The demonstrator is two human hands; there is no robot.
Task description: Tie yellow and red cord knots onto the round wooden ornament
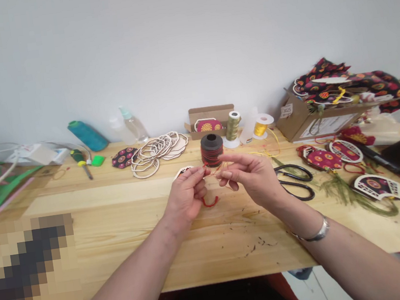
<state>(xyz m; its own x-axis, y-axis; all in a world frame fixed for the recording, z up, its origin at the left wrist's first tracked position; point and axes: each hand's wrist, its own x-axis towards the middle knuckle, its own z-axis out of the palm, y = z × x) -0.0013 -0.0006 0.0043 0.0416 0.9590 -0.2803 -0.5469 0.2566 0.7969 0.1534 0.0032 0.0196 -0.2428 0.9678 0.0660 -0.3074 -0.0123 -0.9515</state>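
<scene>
My left hand (187,194) is closed in a pinch on a thin red cord (211,202), whose end curls out below the fingers. Facing it, my right hand (255,176) holds thumb and forefinger close together, other fingers loosely bent. A fine strand seems to run between the two hands, though its end at the right fingertips is too small to make out. Just behind the hands stands a dark spool (212,149) wound with red and black cord. Black-handled scissors (297,181) lie beside my right wrist, their blades hidden. A pale cut-out piece (183,172) shows partly behind my left hand.
Wooden cut-out frames (159,151), a teal thread cone (87,135) and a screwdriver (81,162) lie at the back left. Green (233,128) and yellow (262,126) thread spools stand behind. Rightward are a cardboard box (315,121) of patterned fabric and tasselled ornaments (374,187).
</scene>
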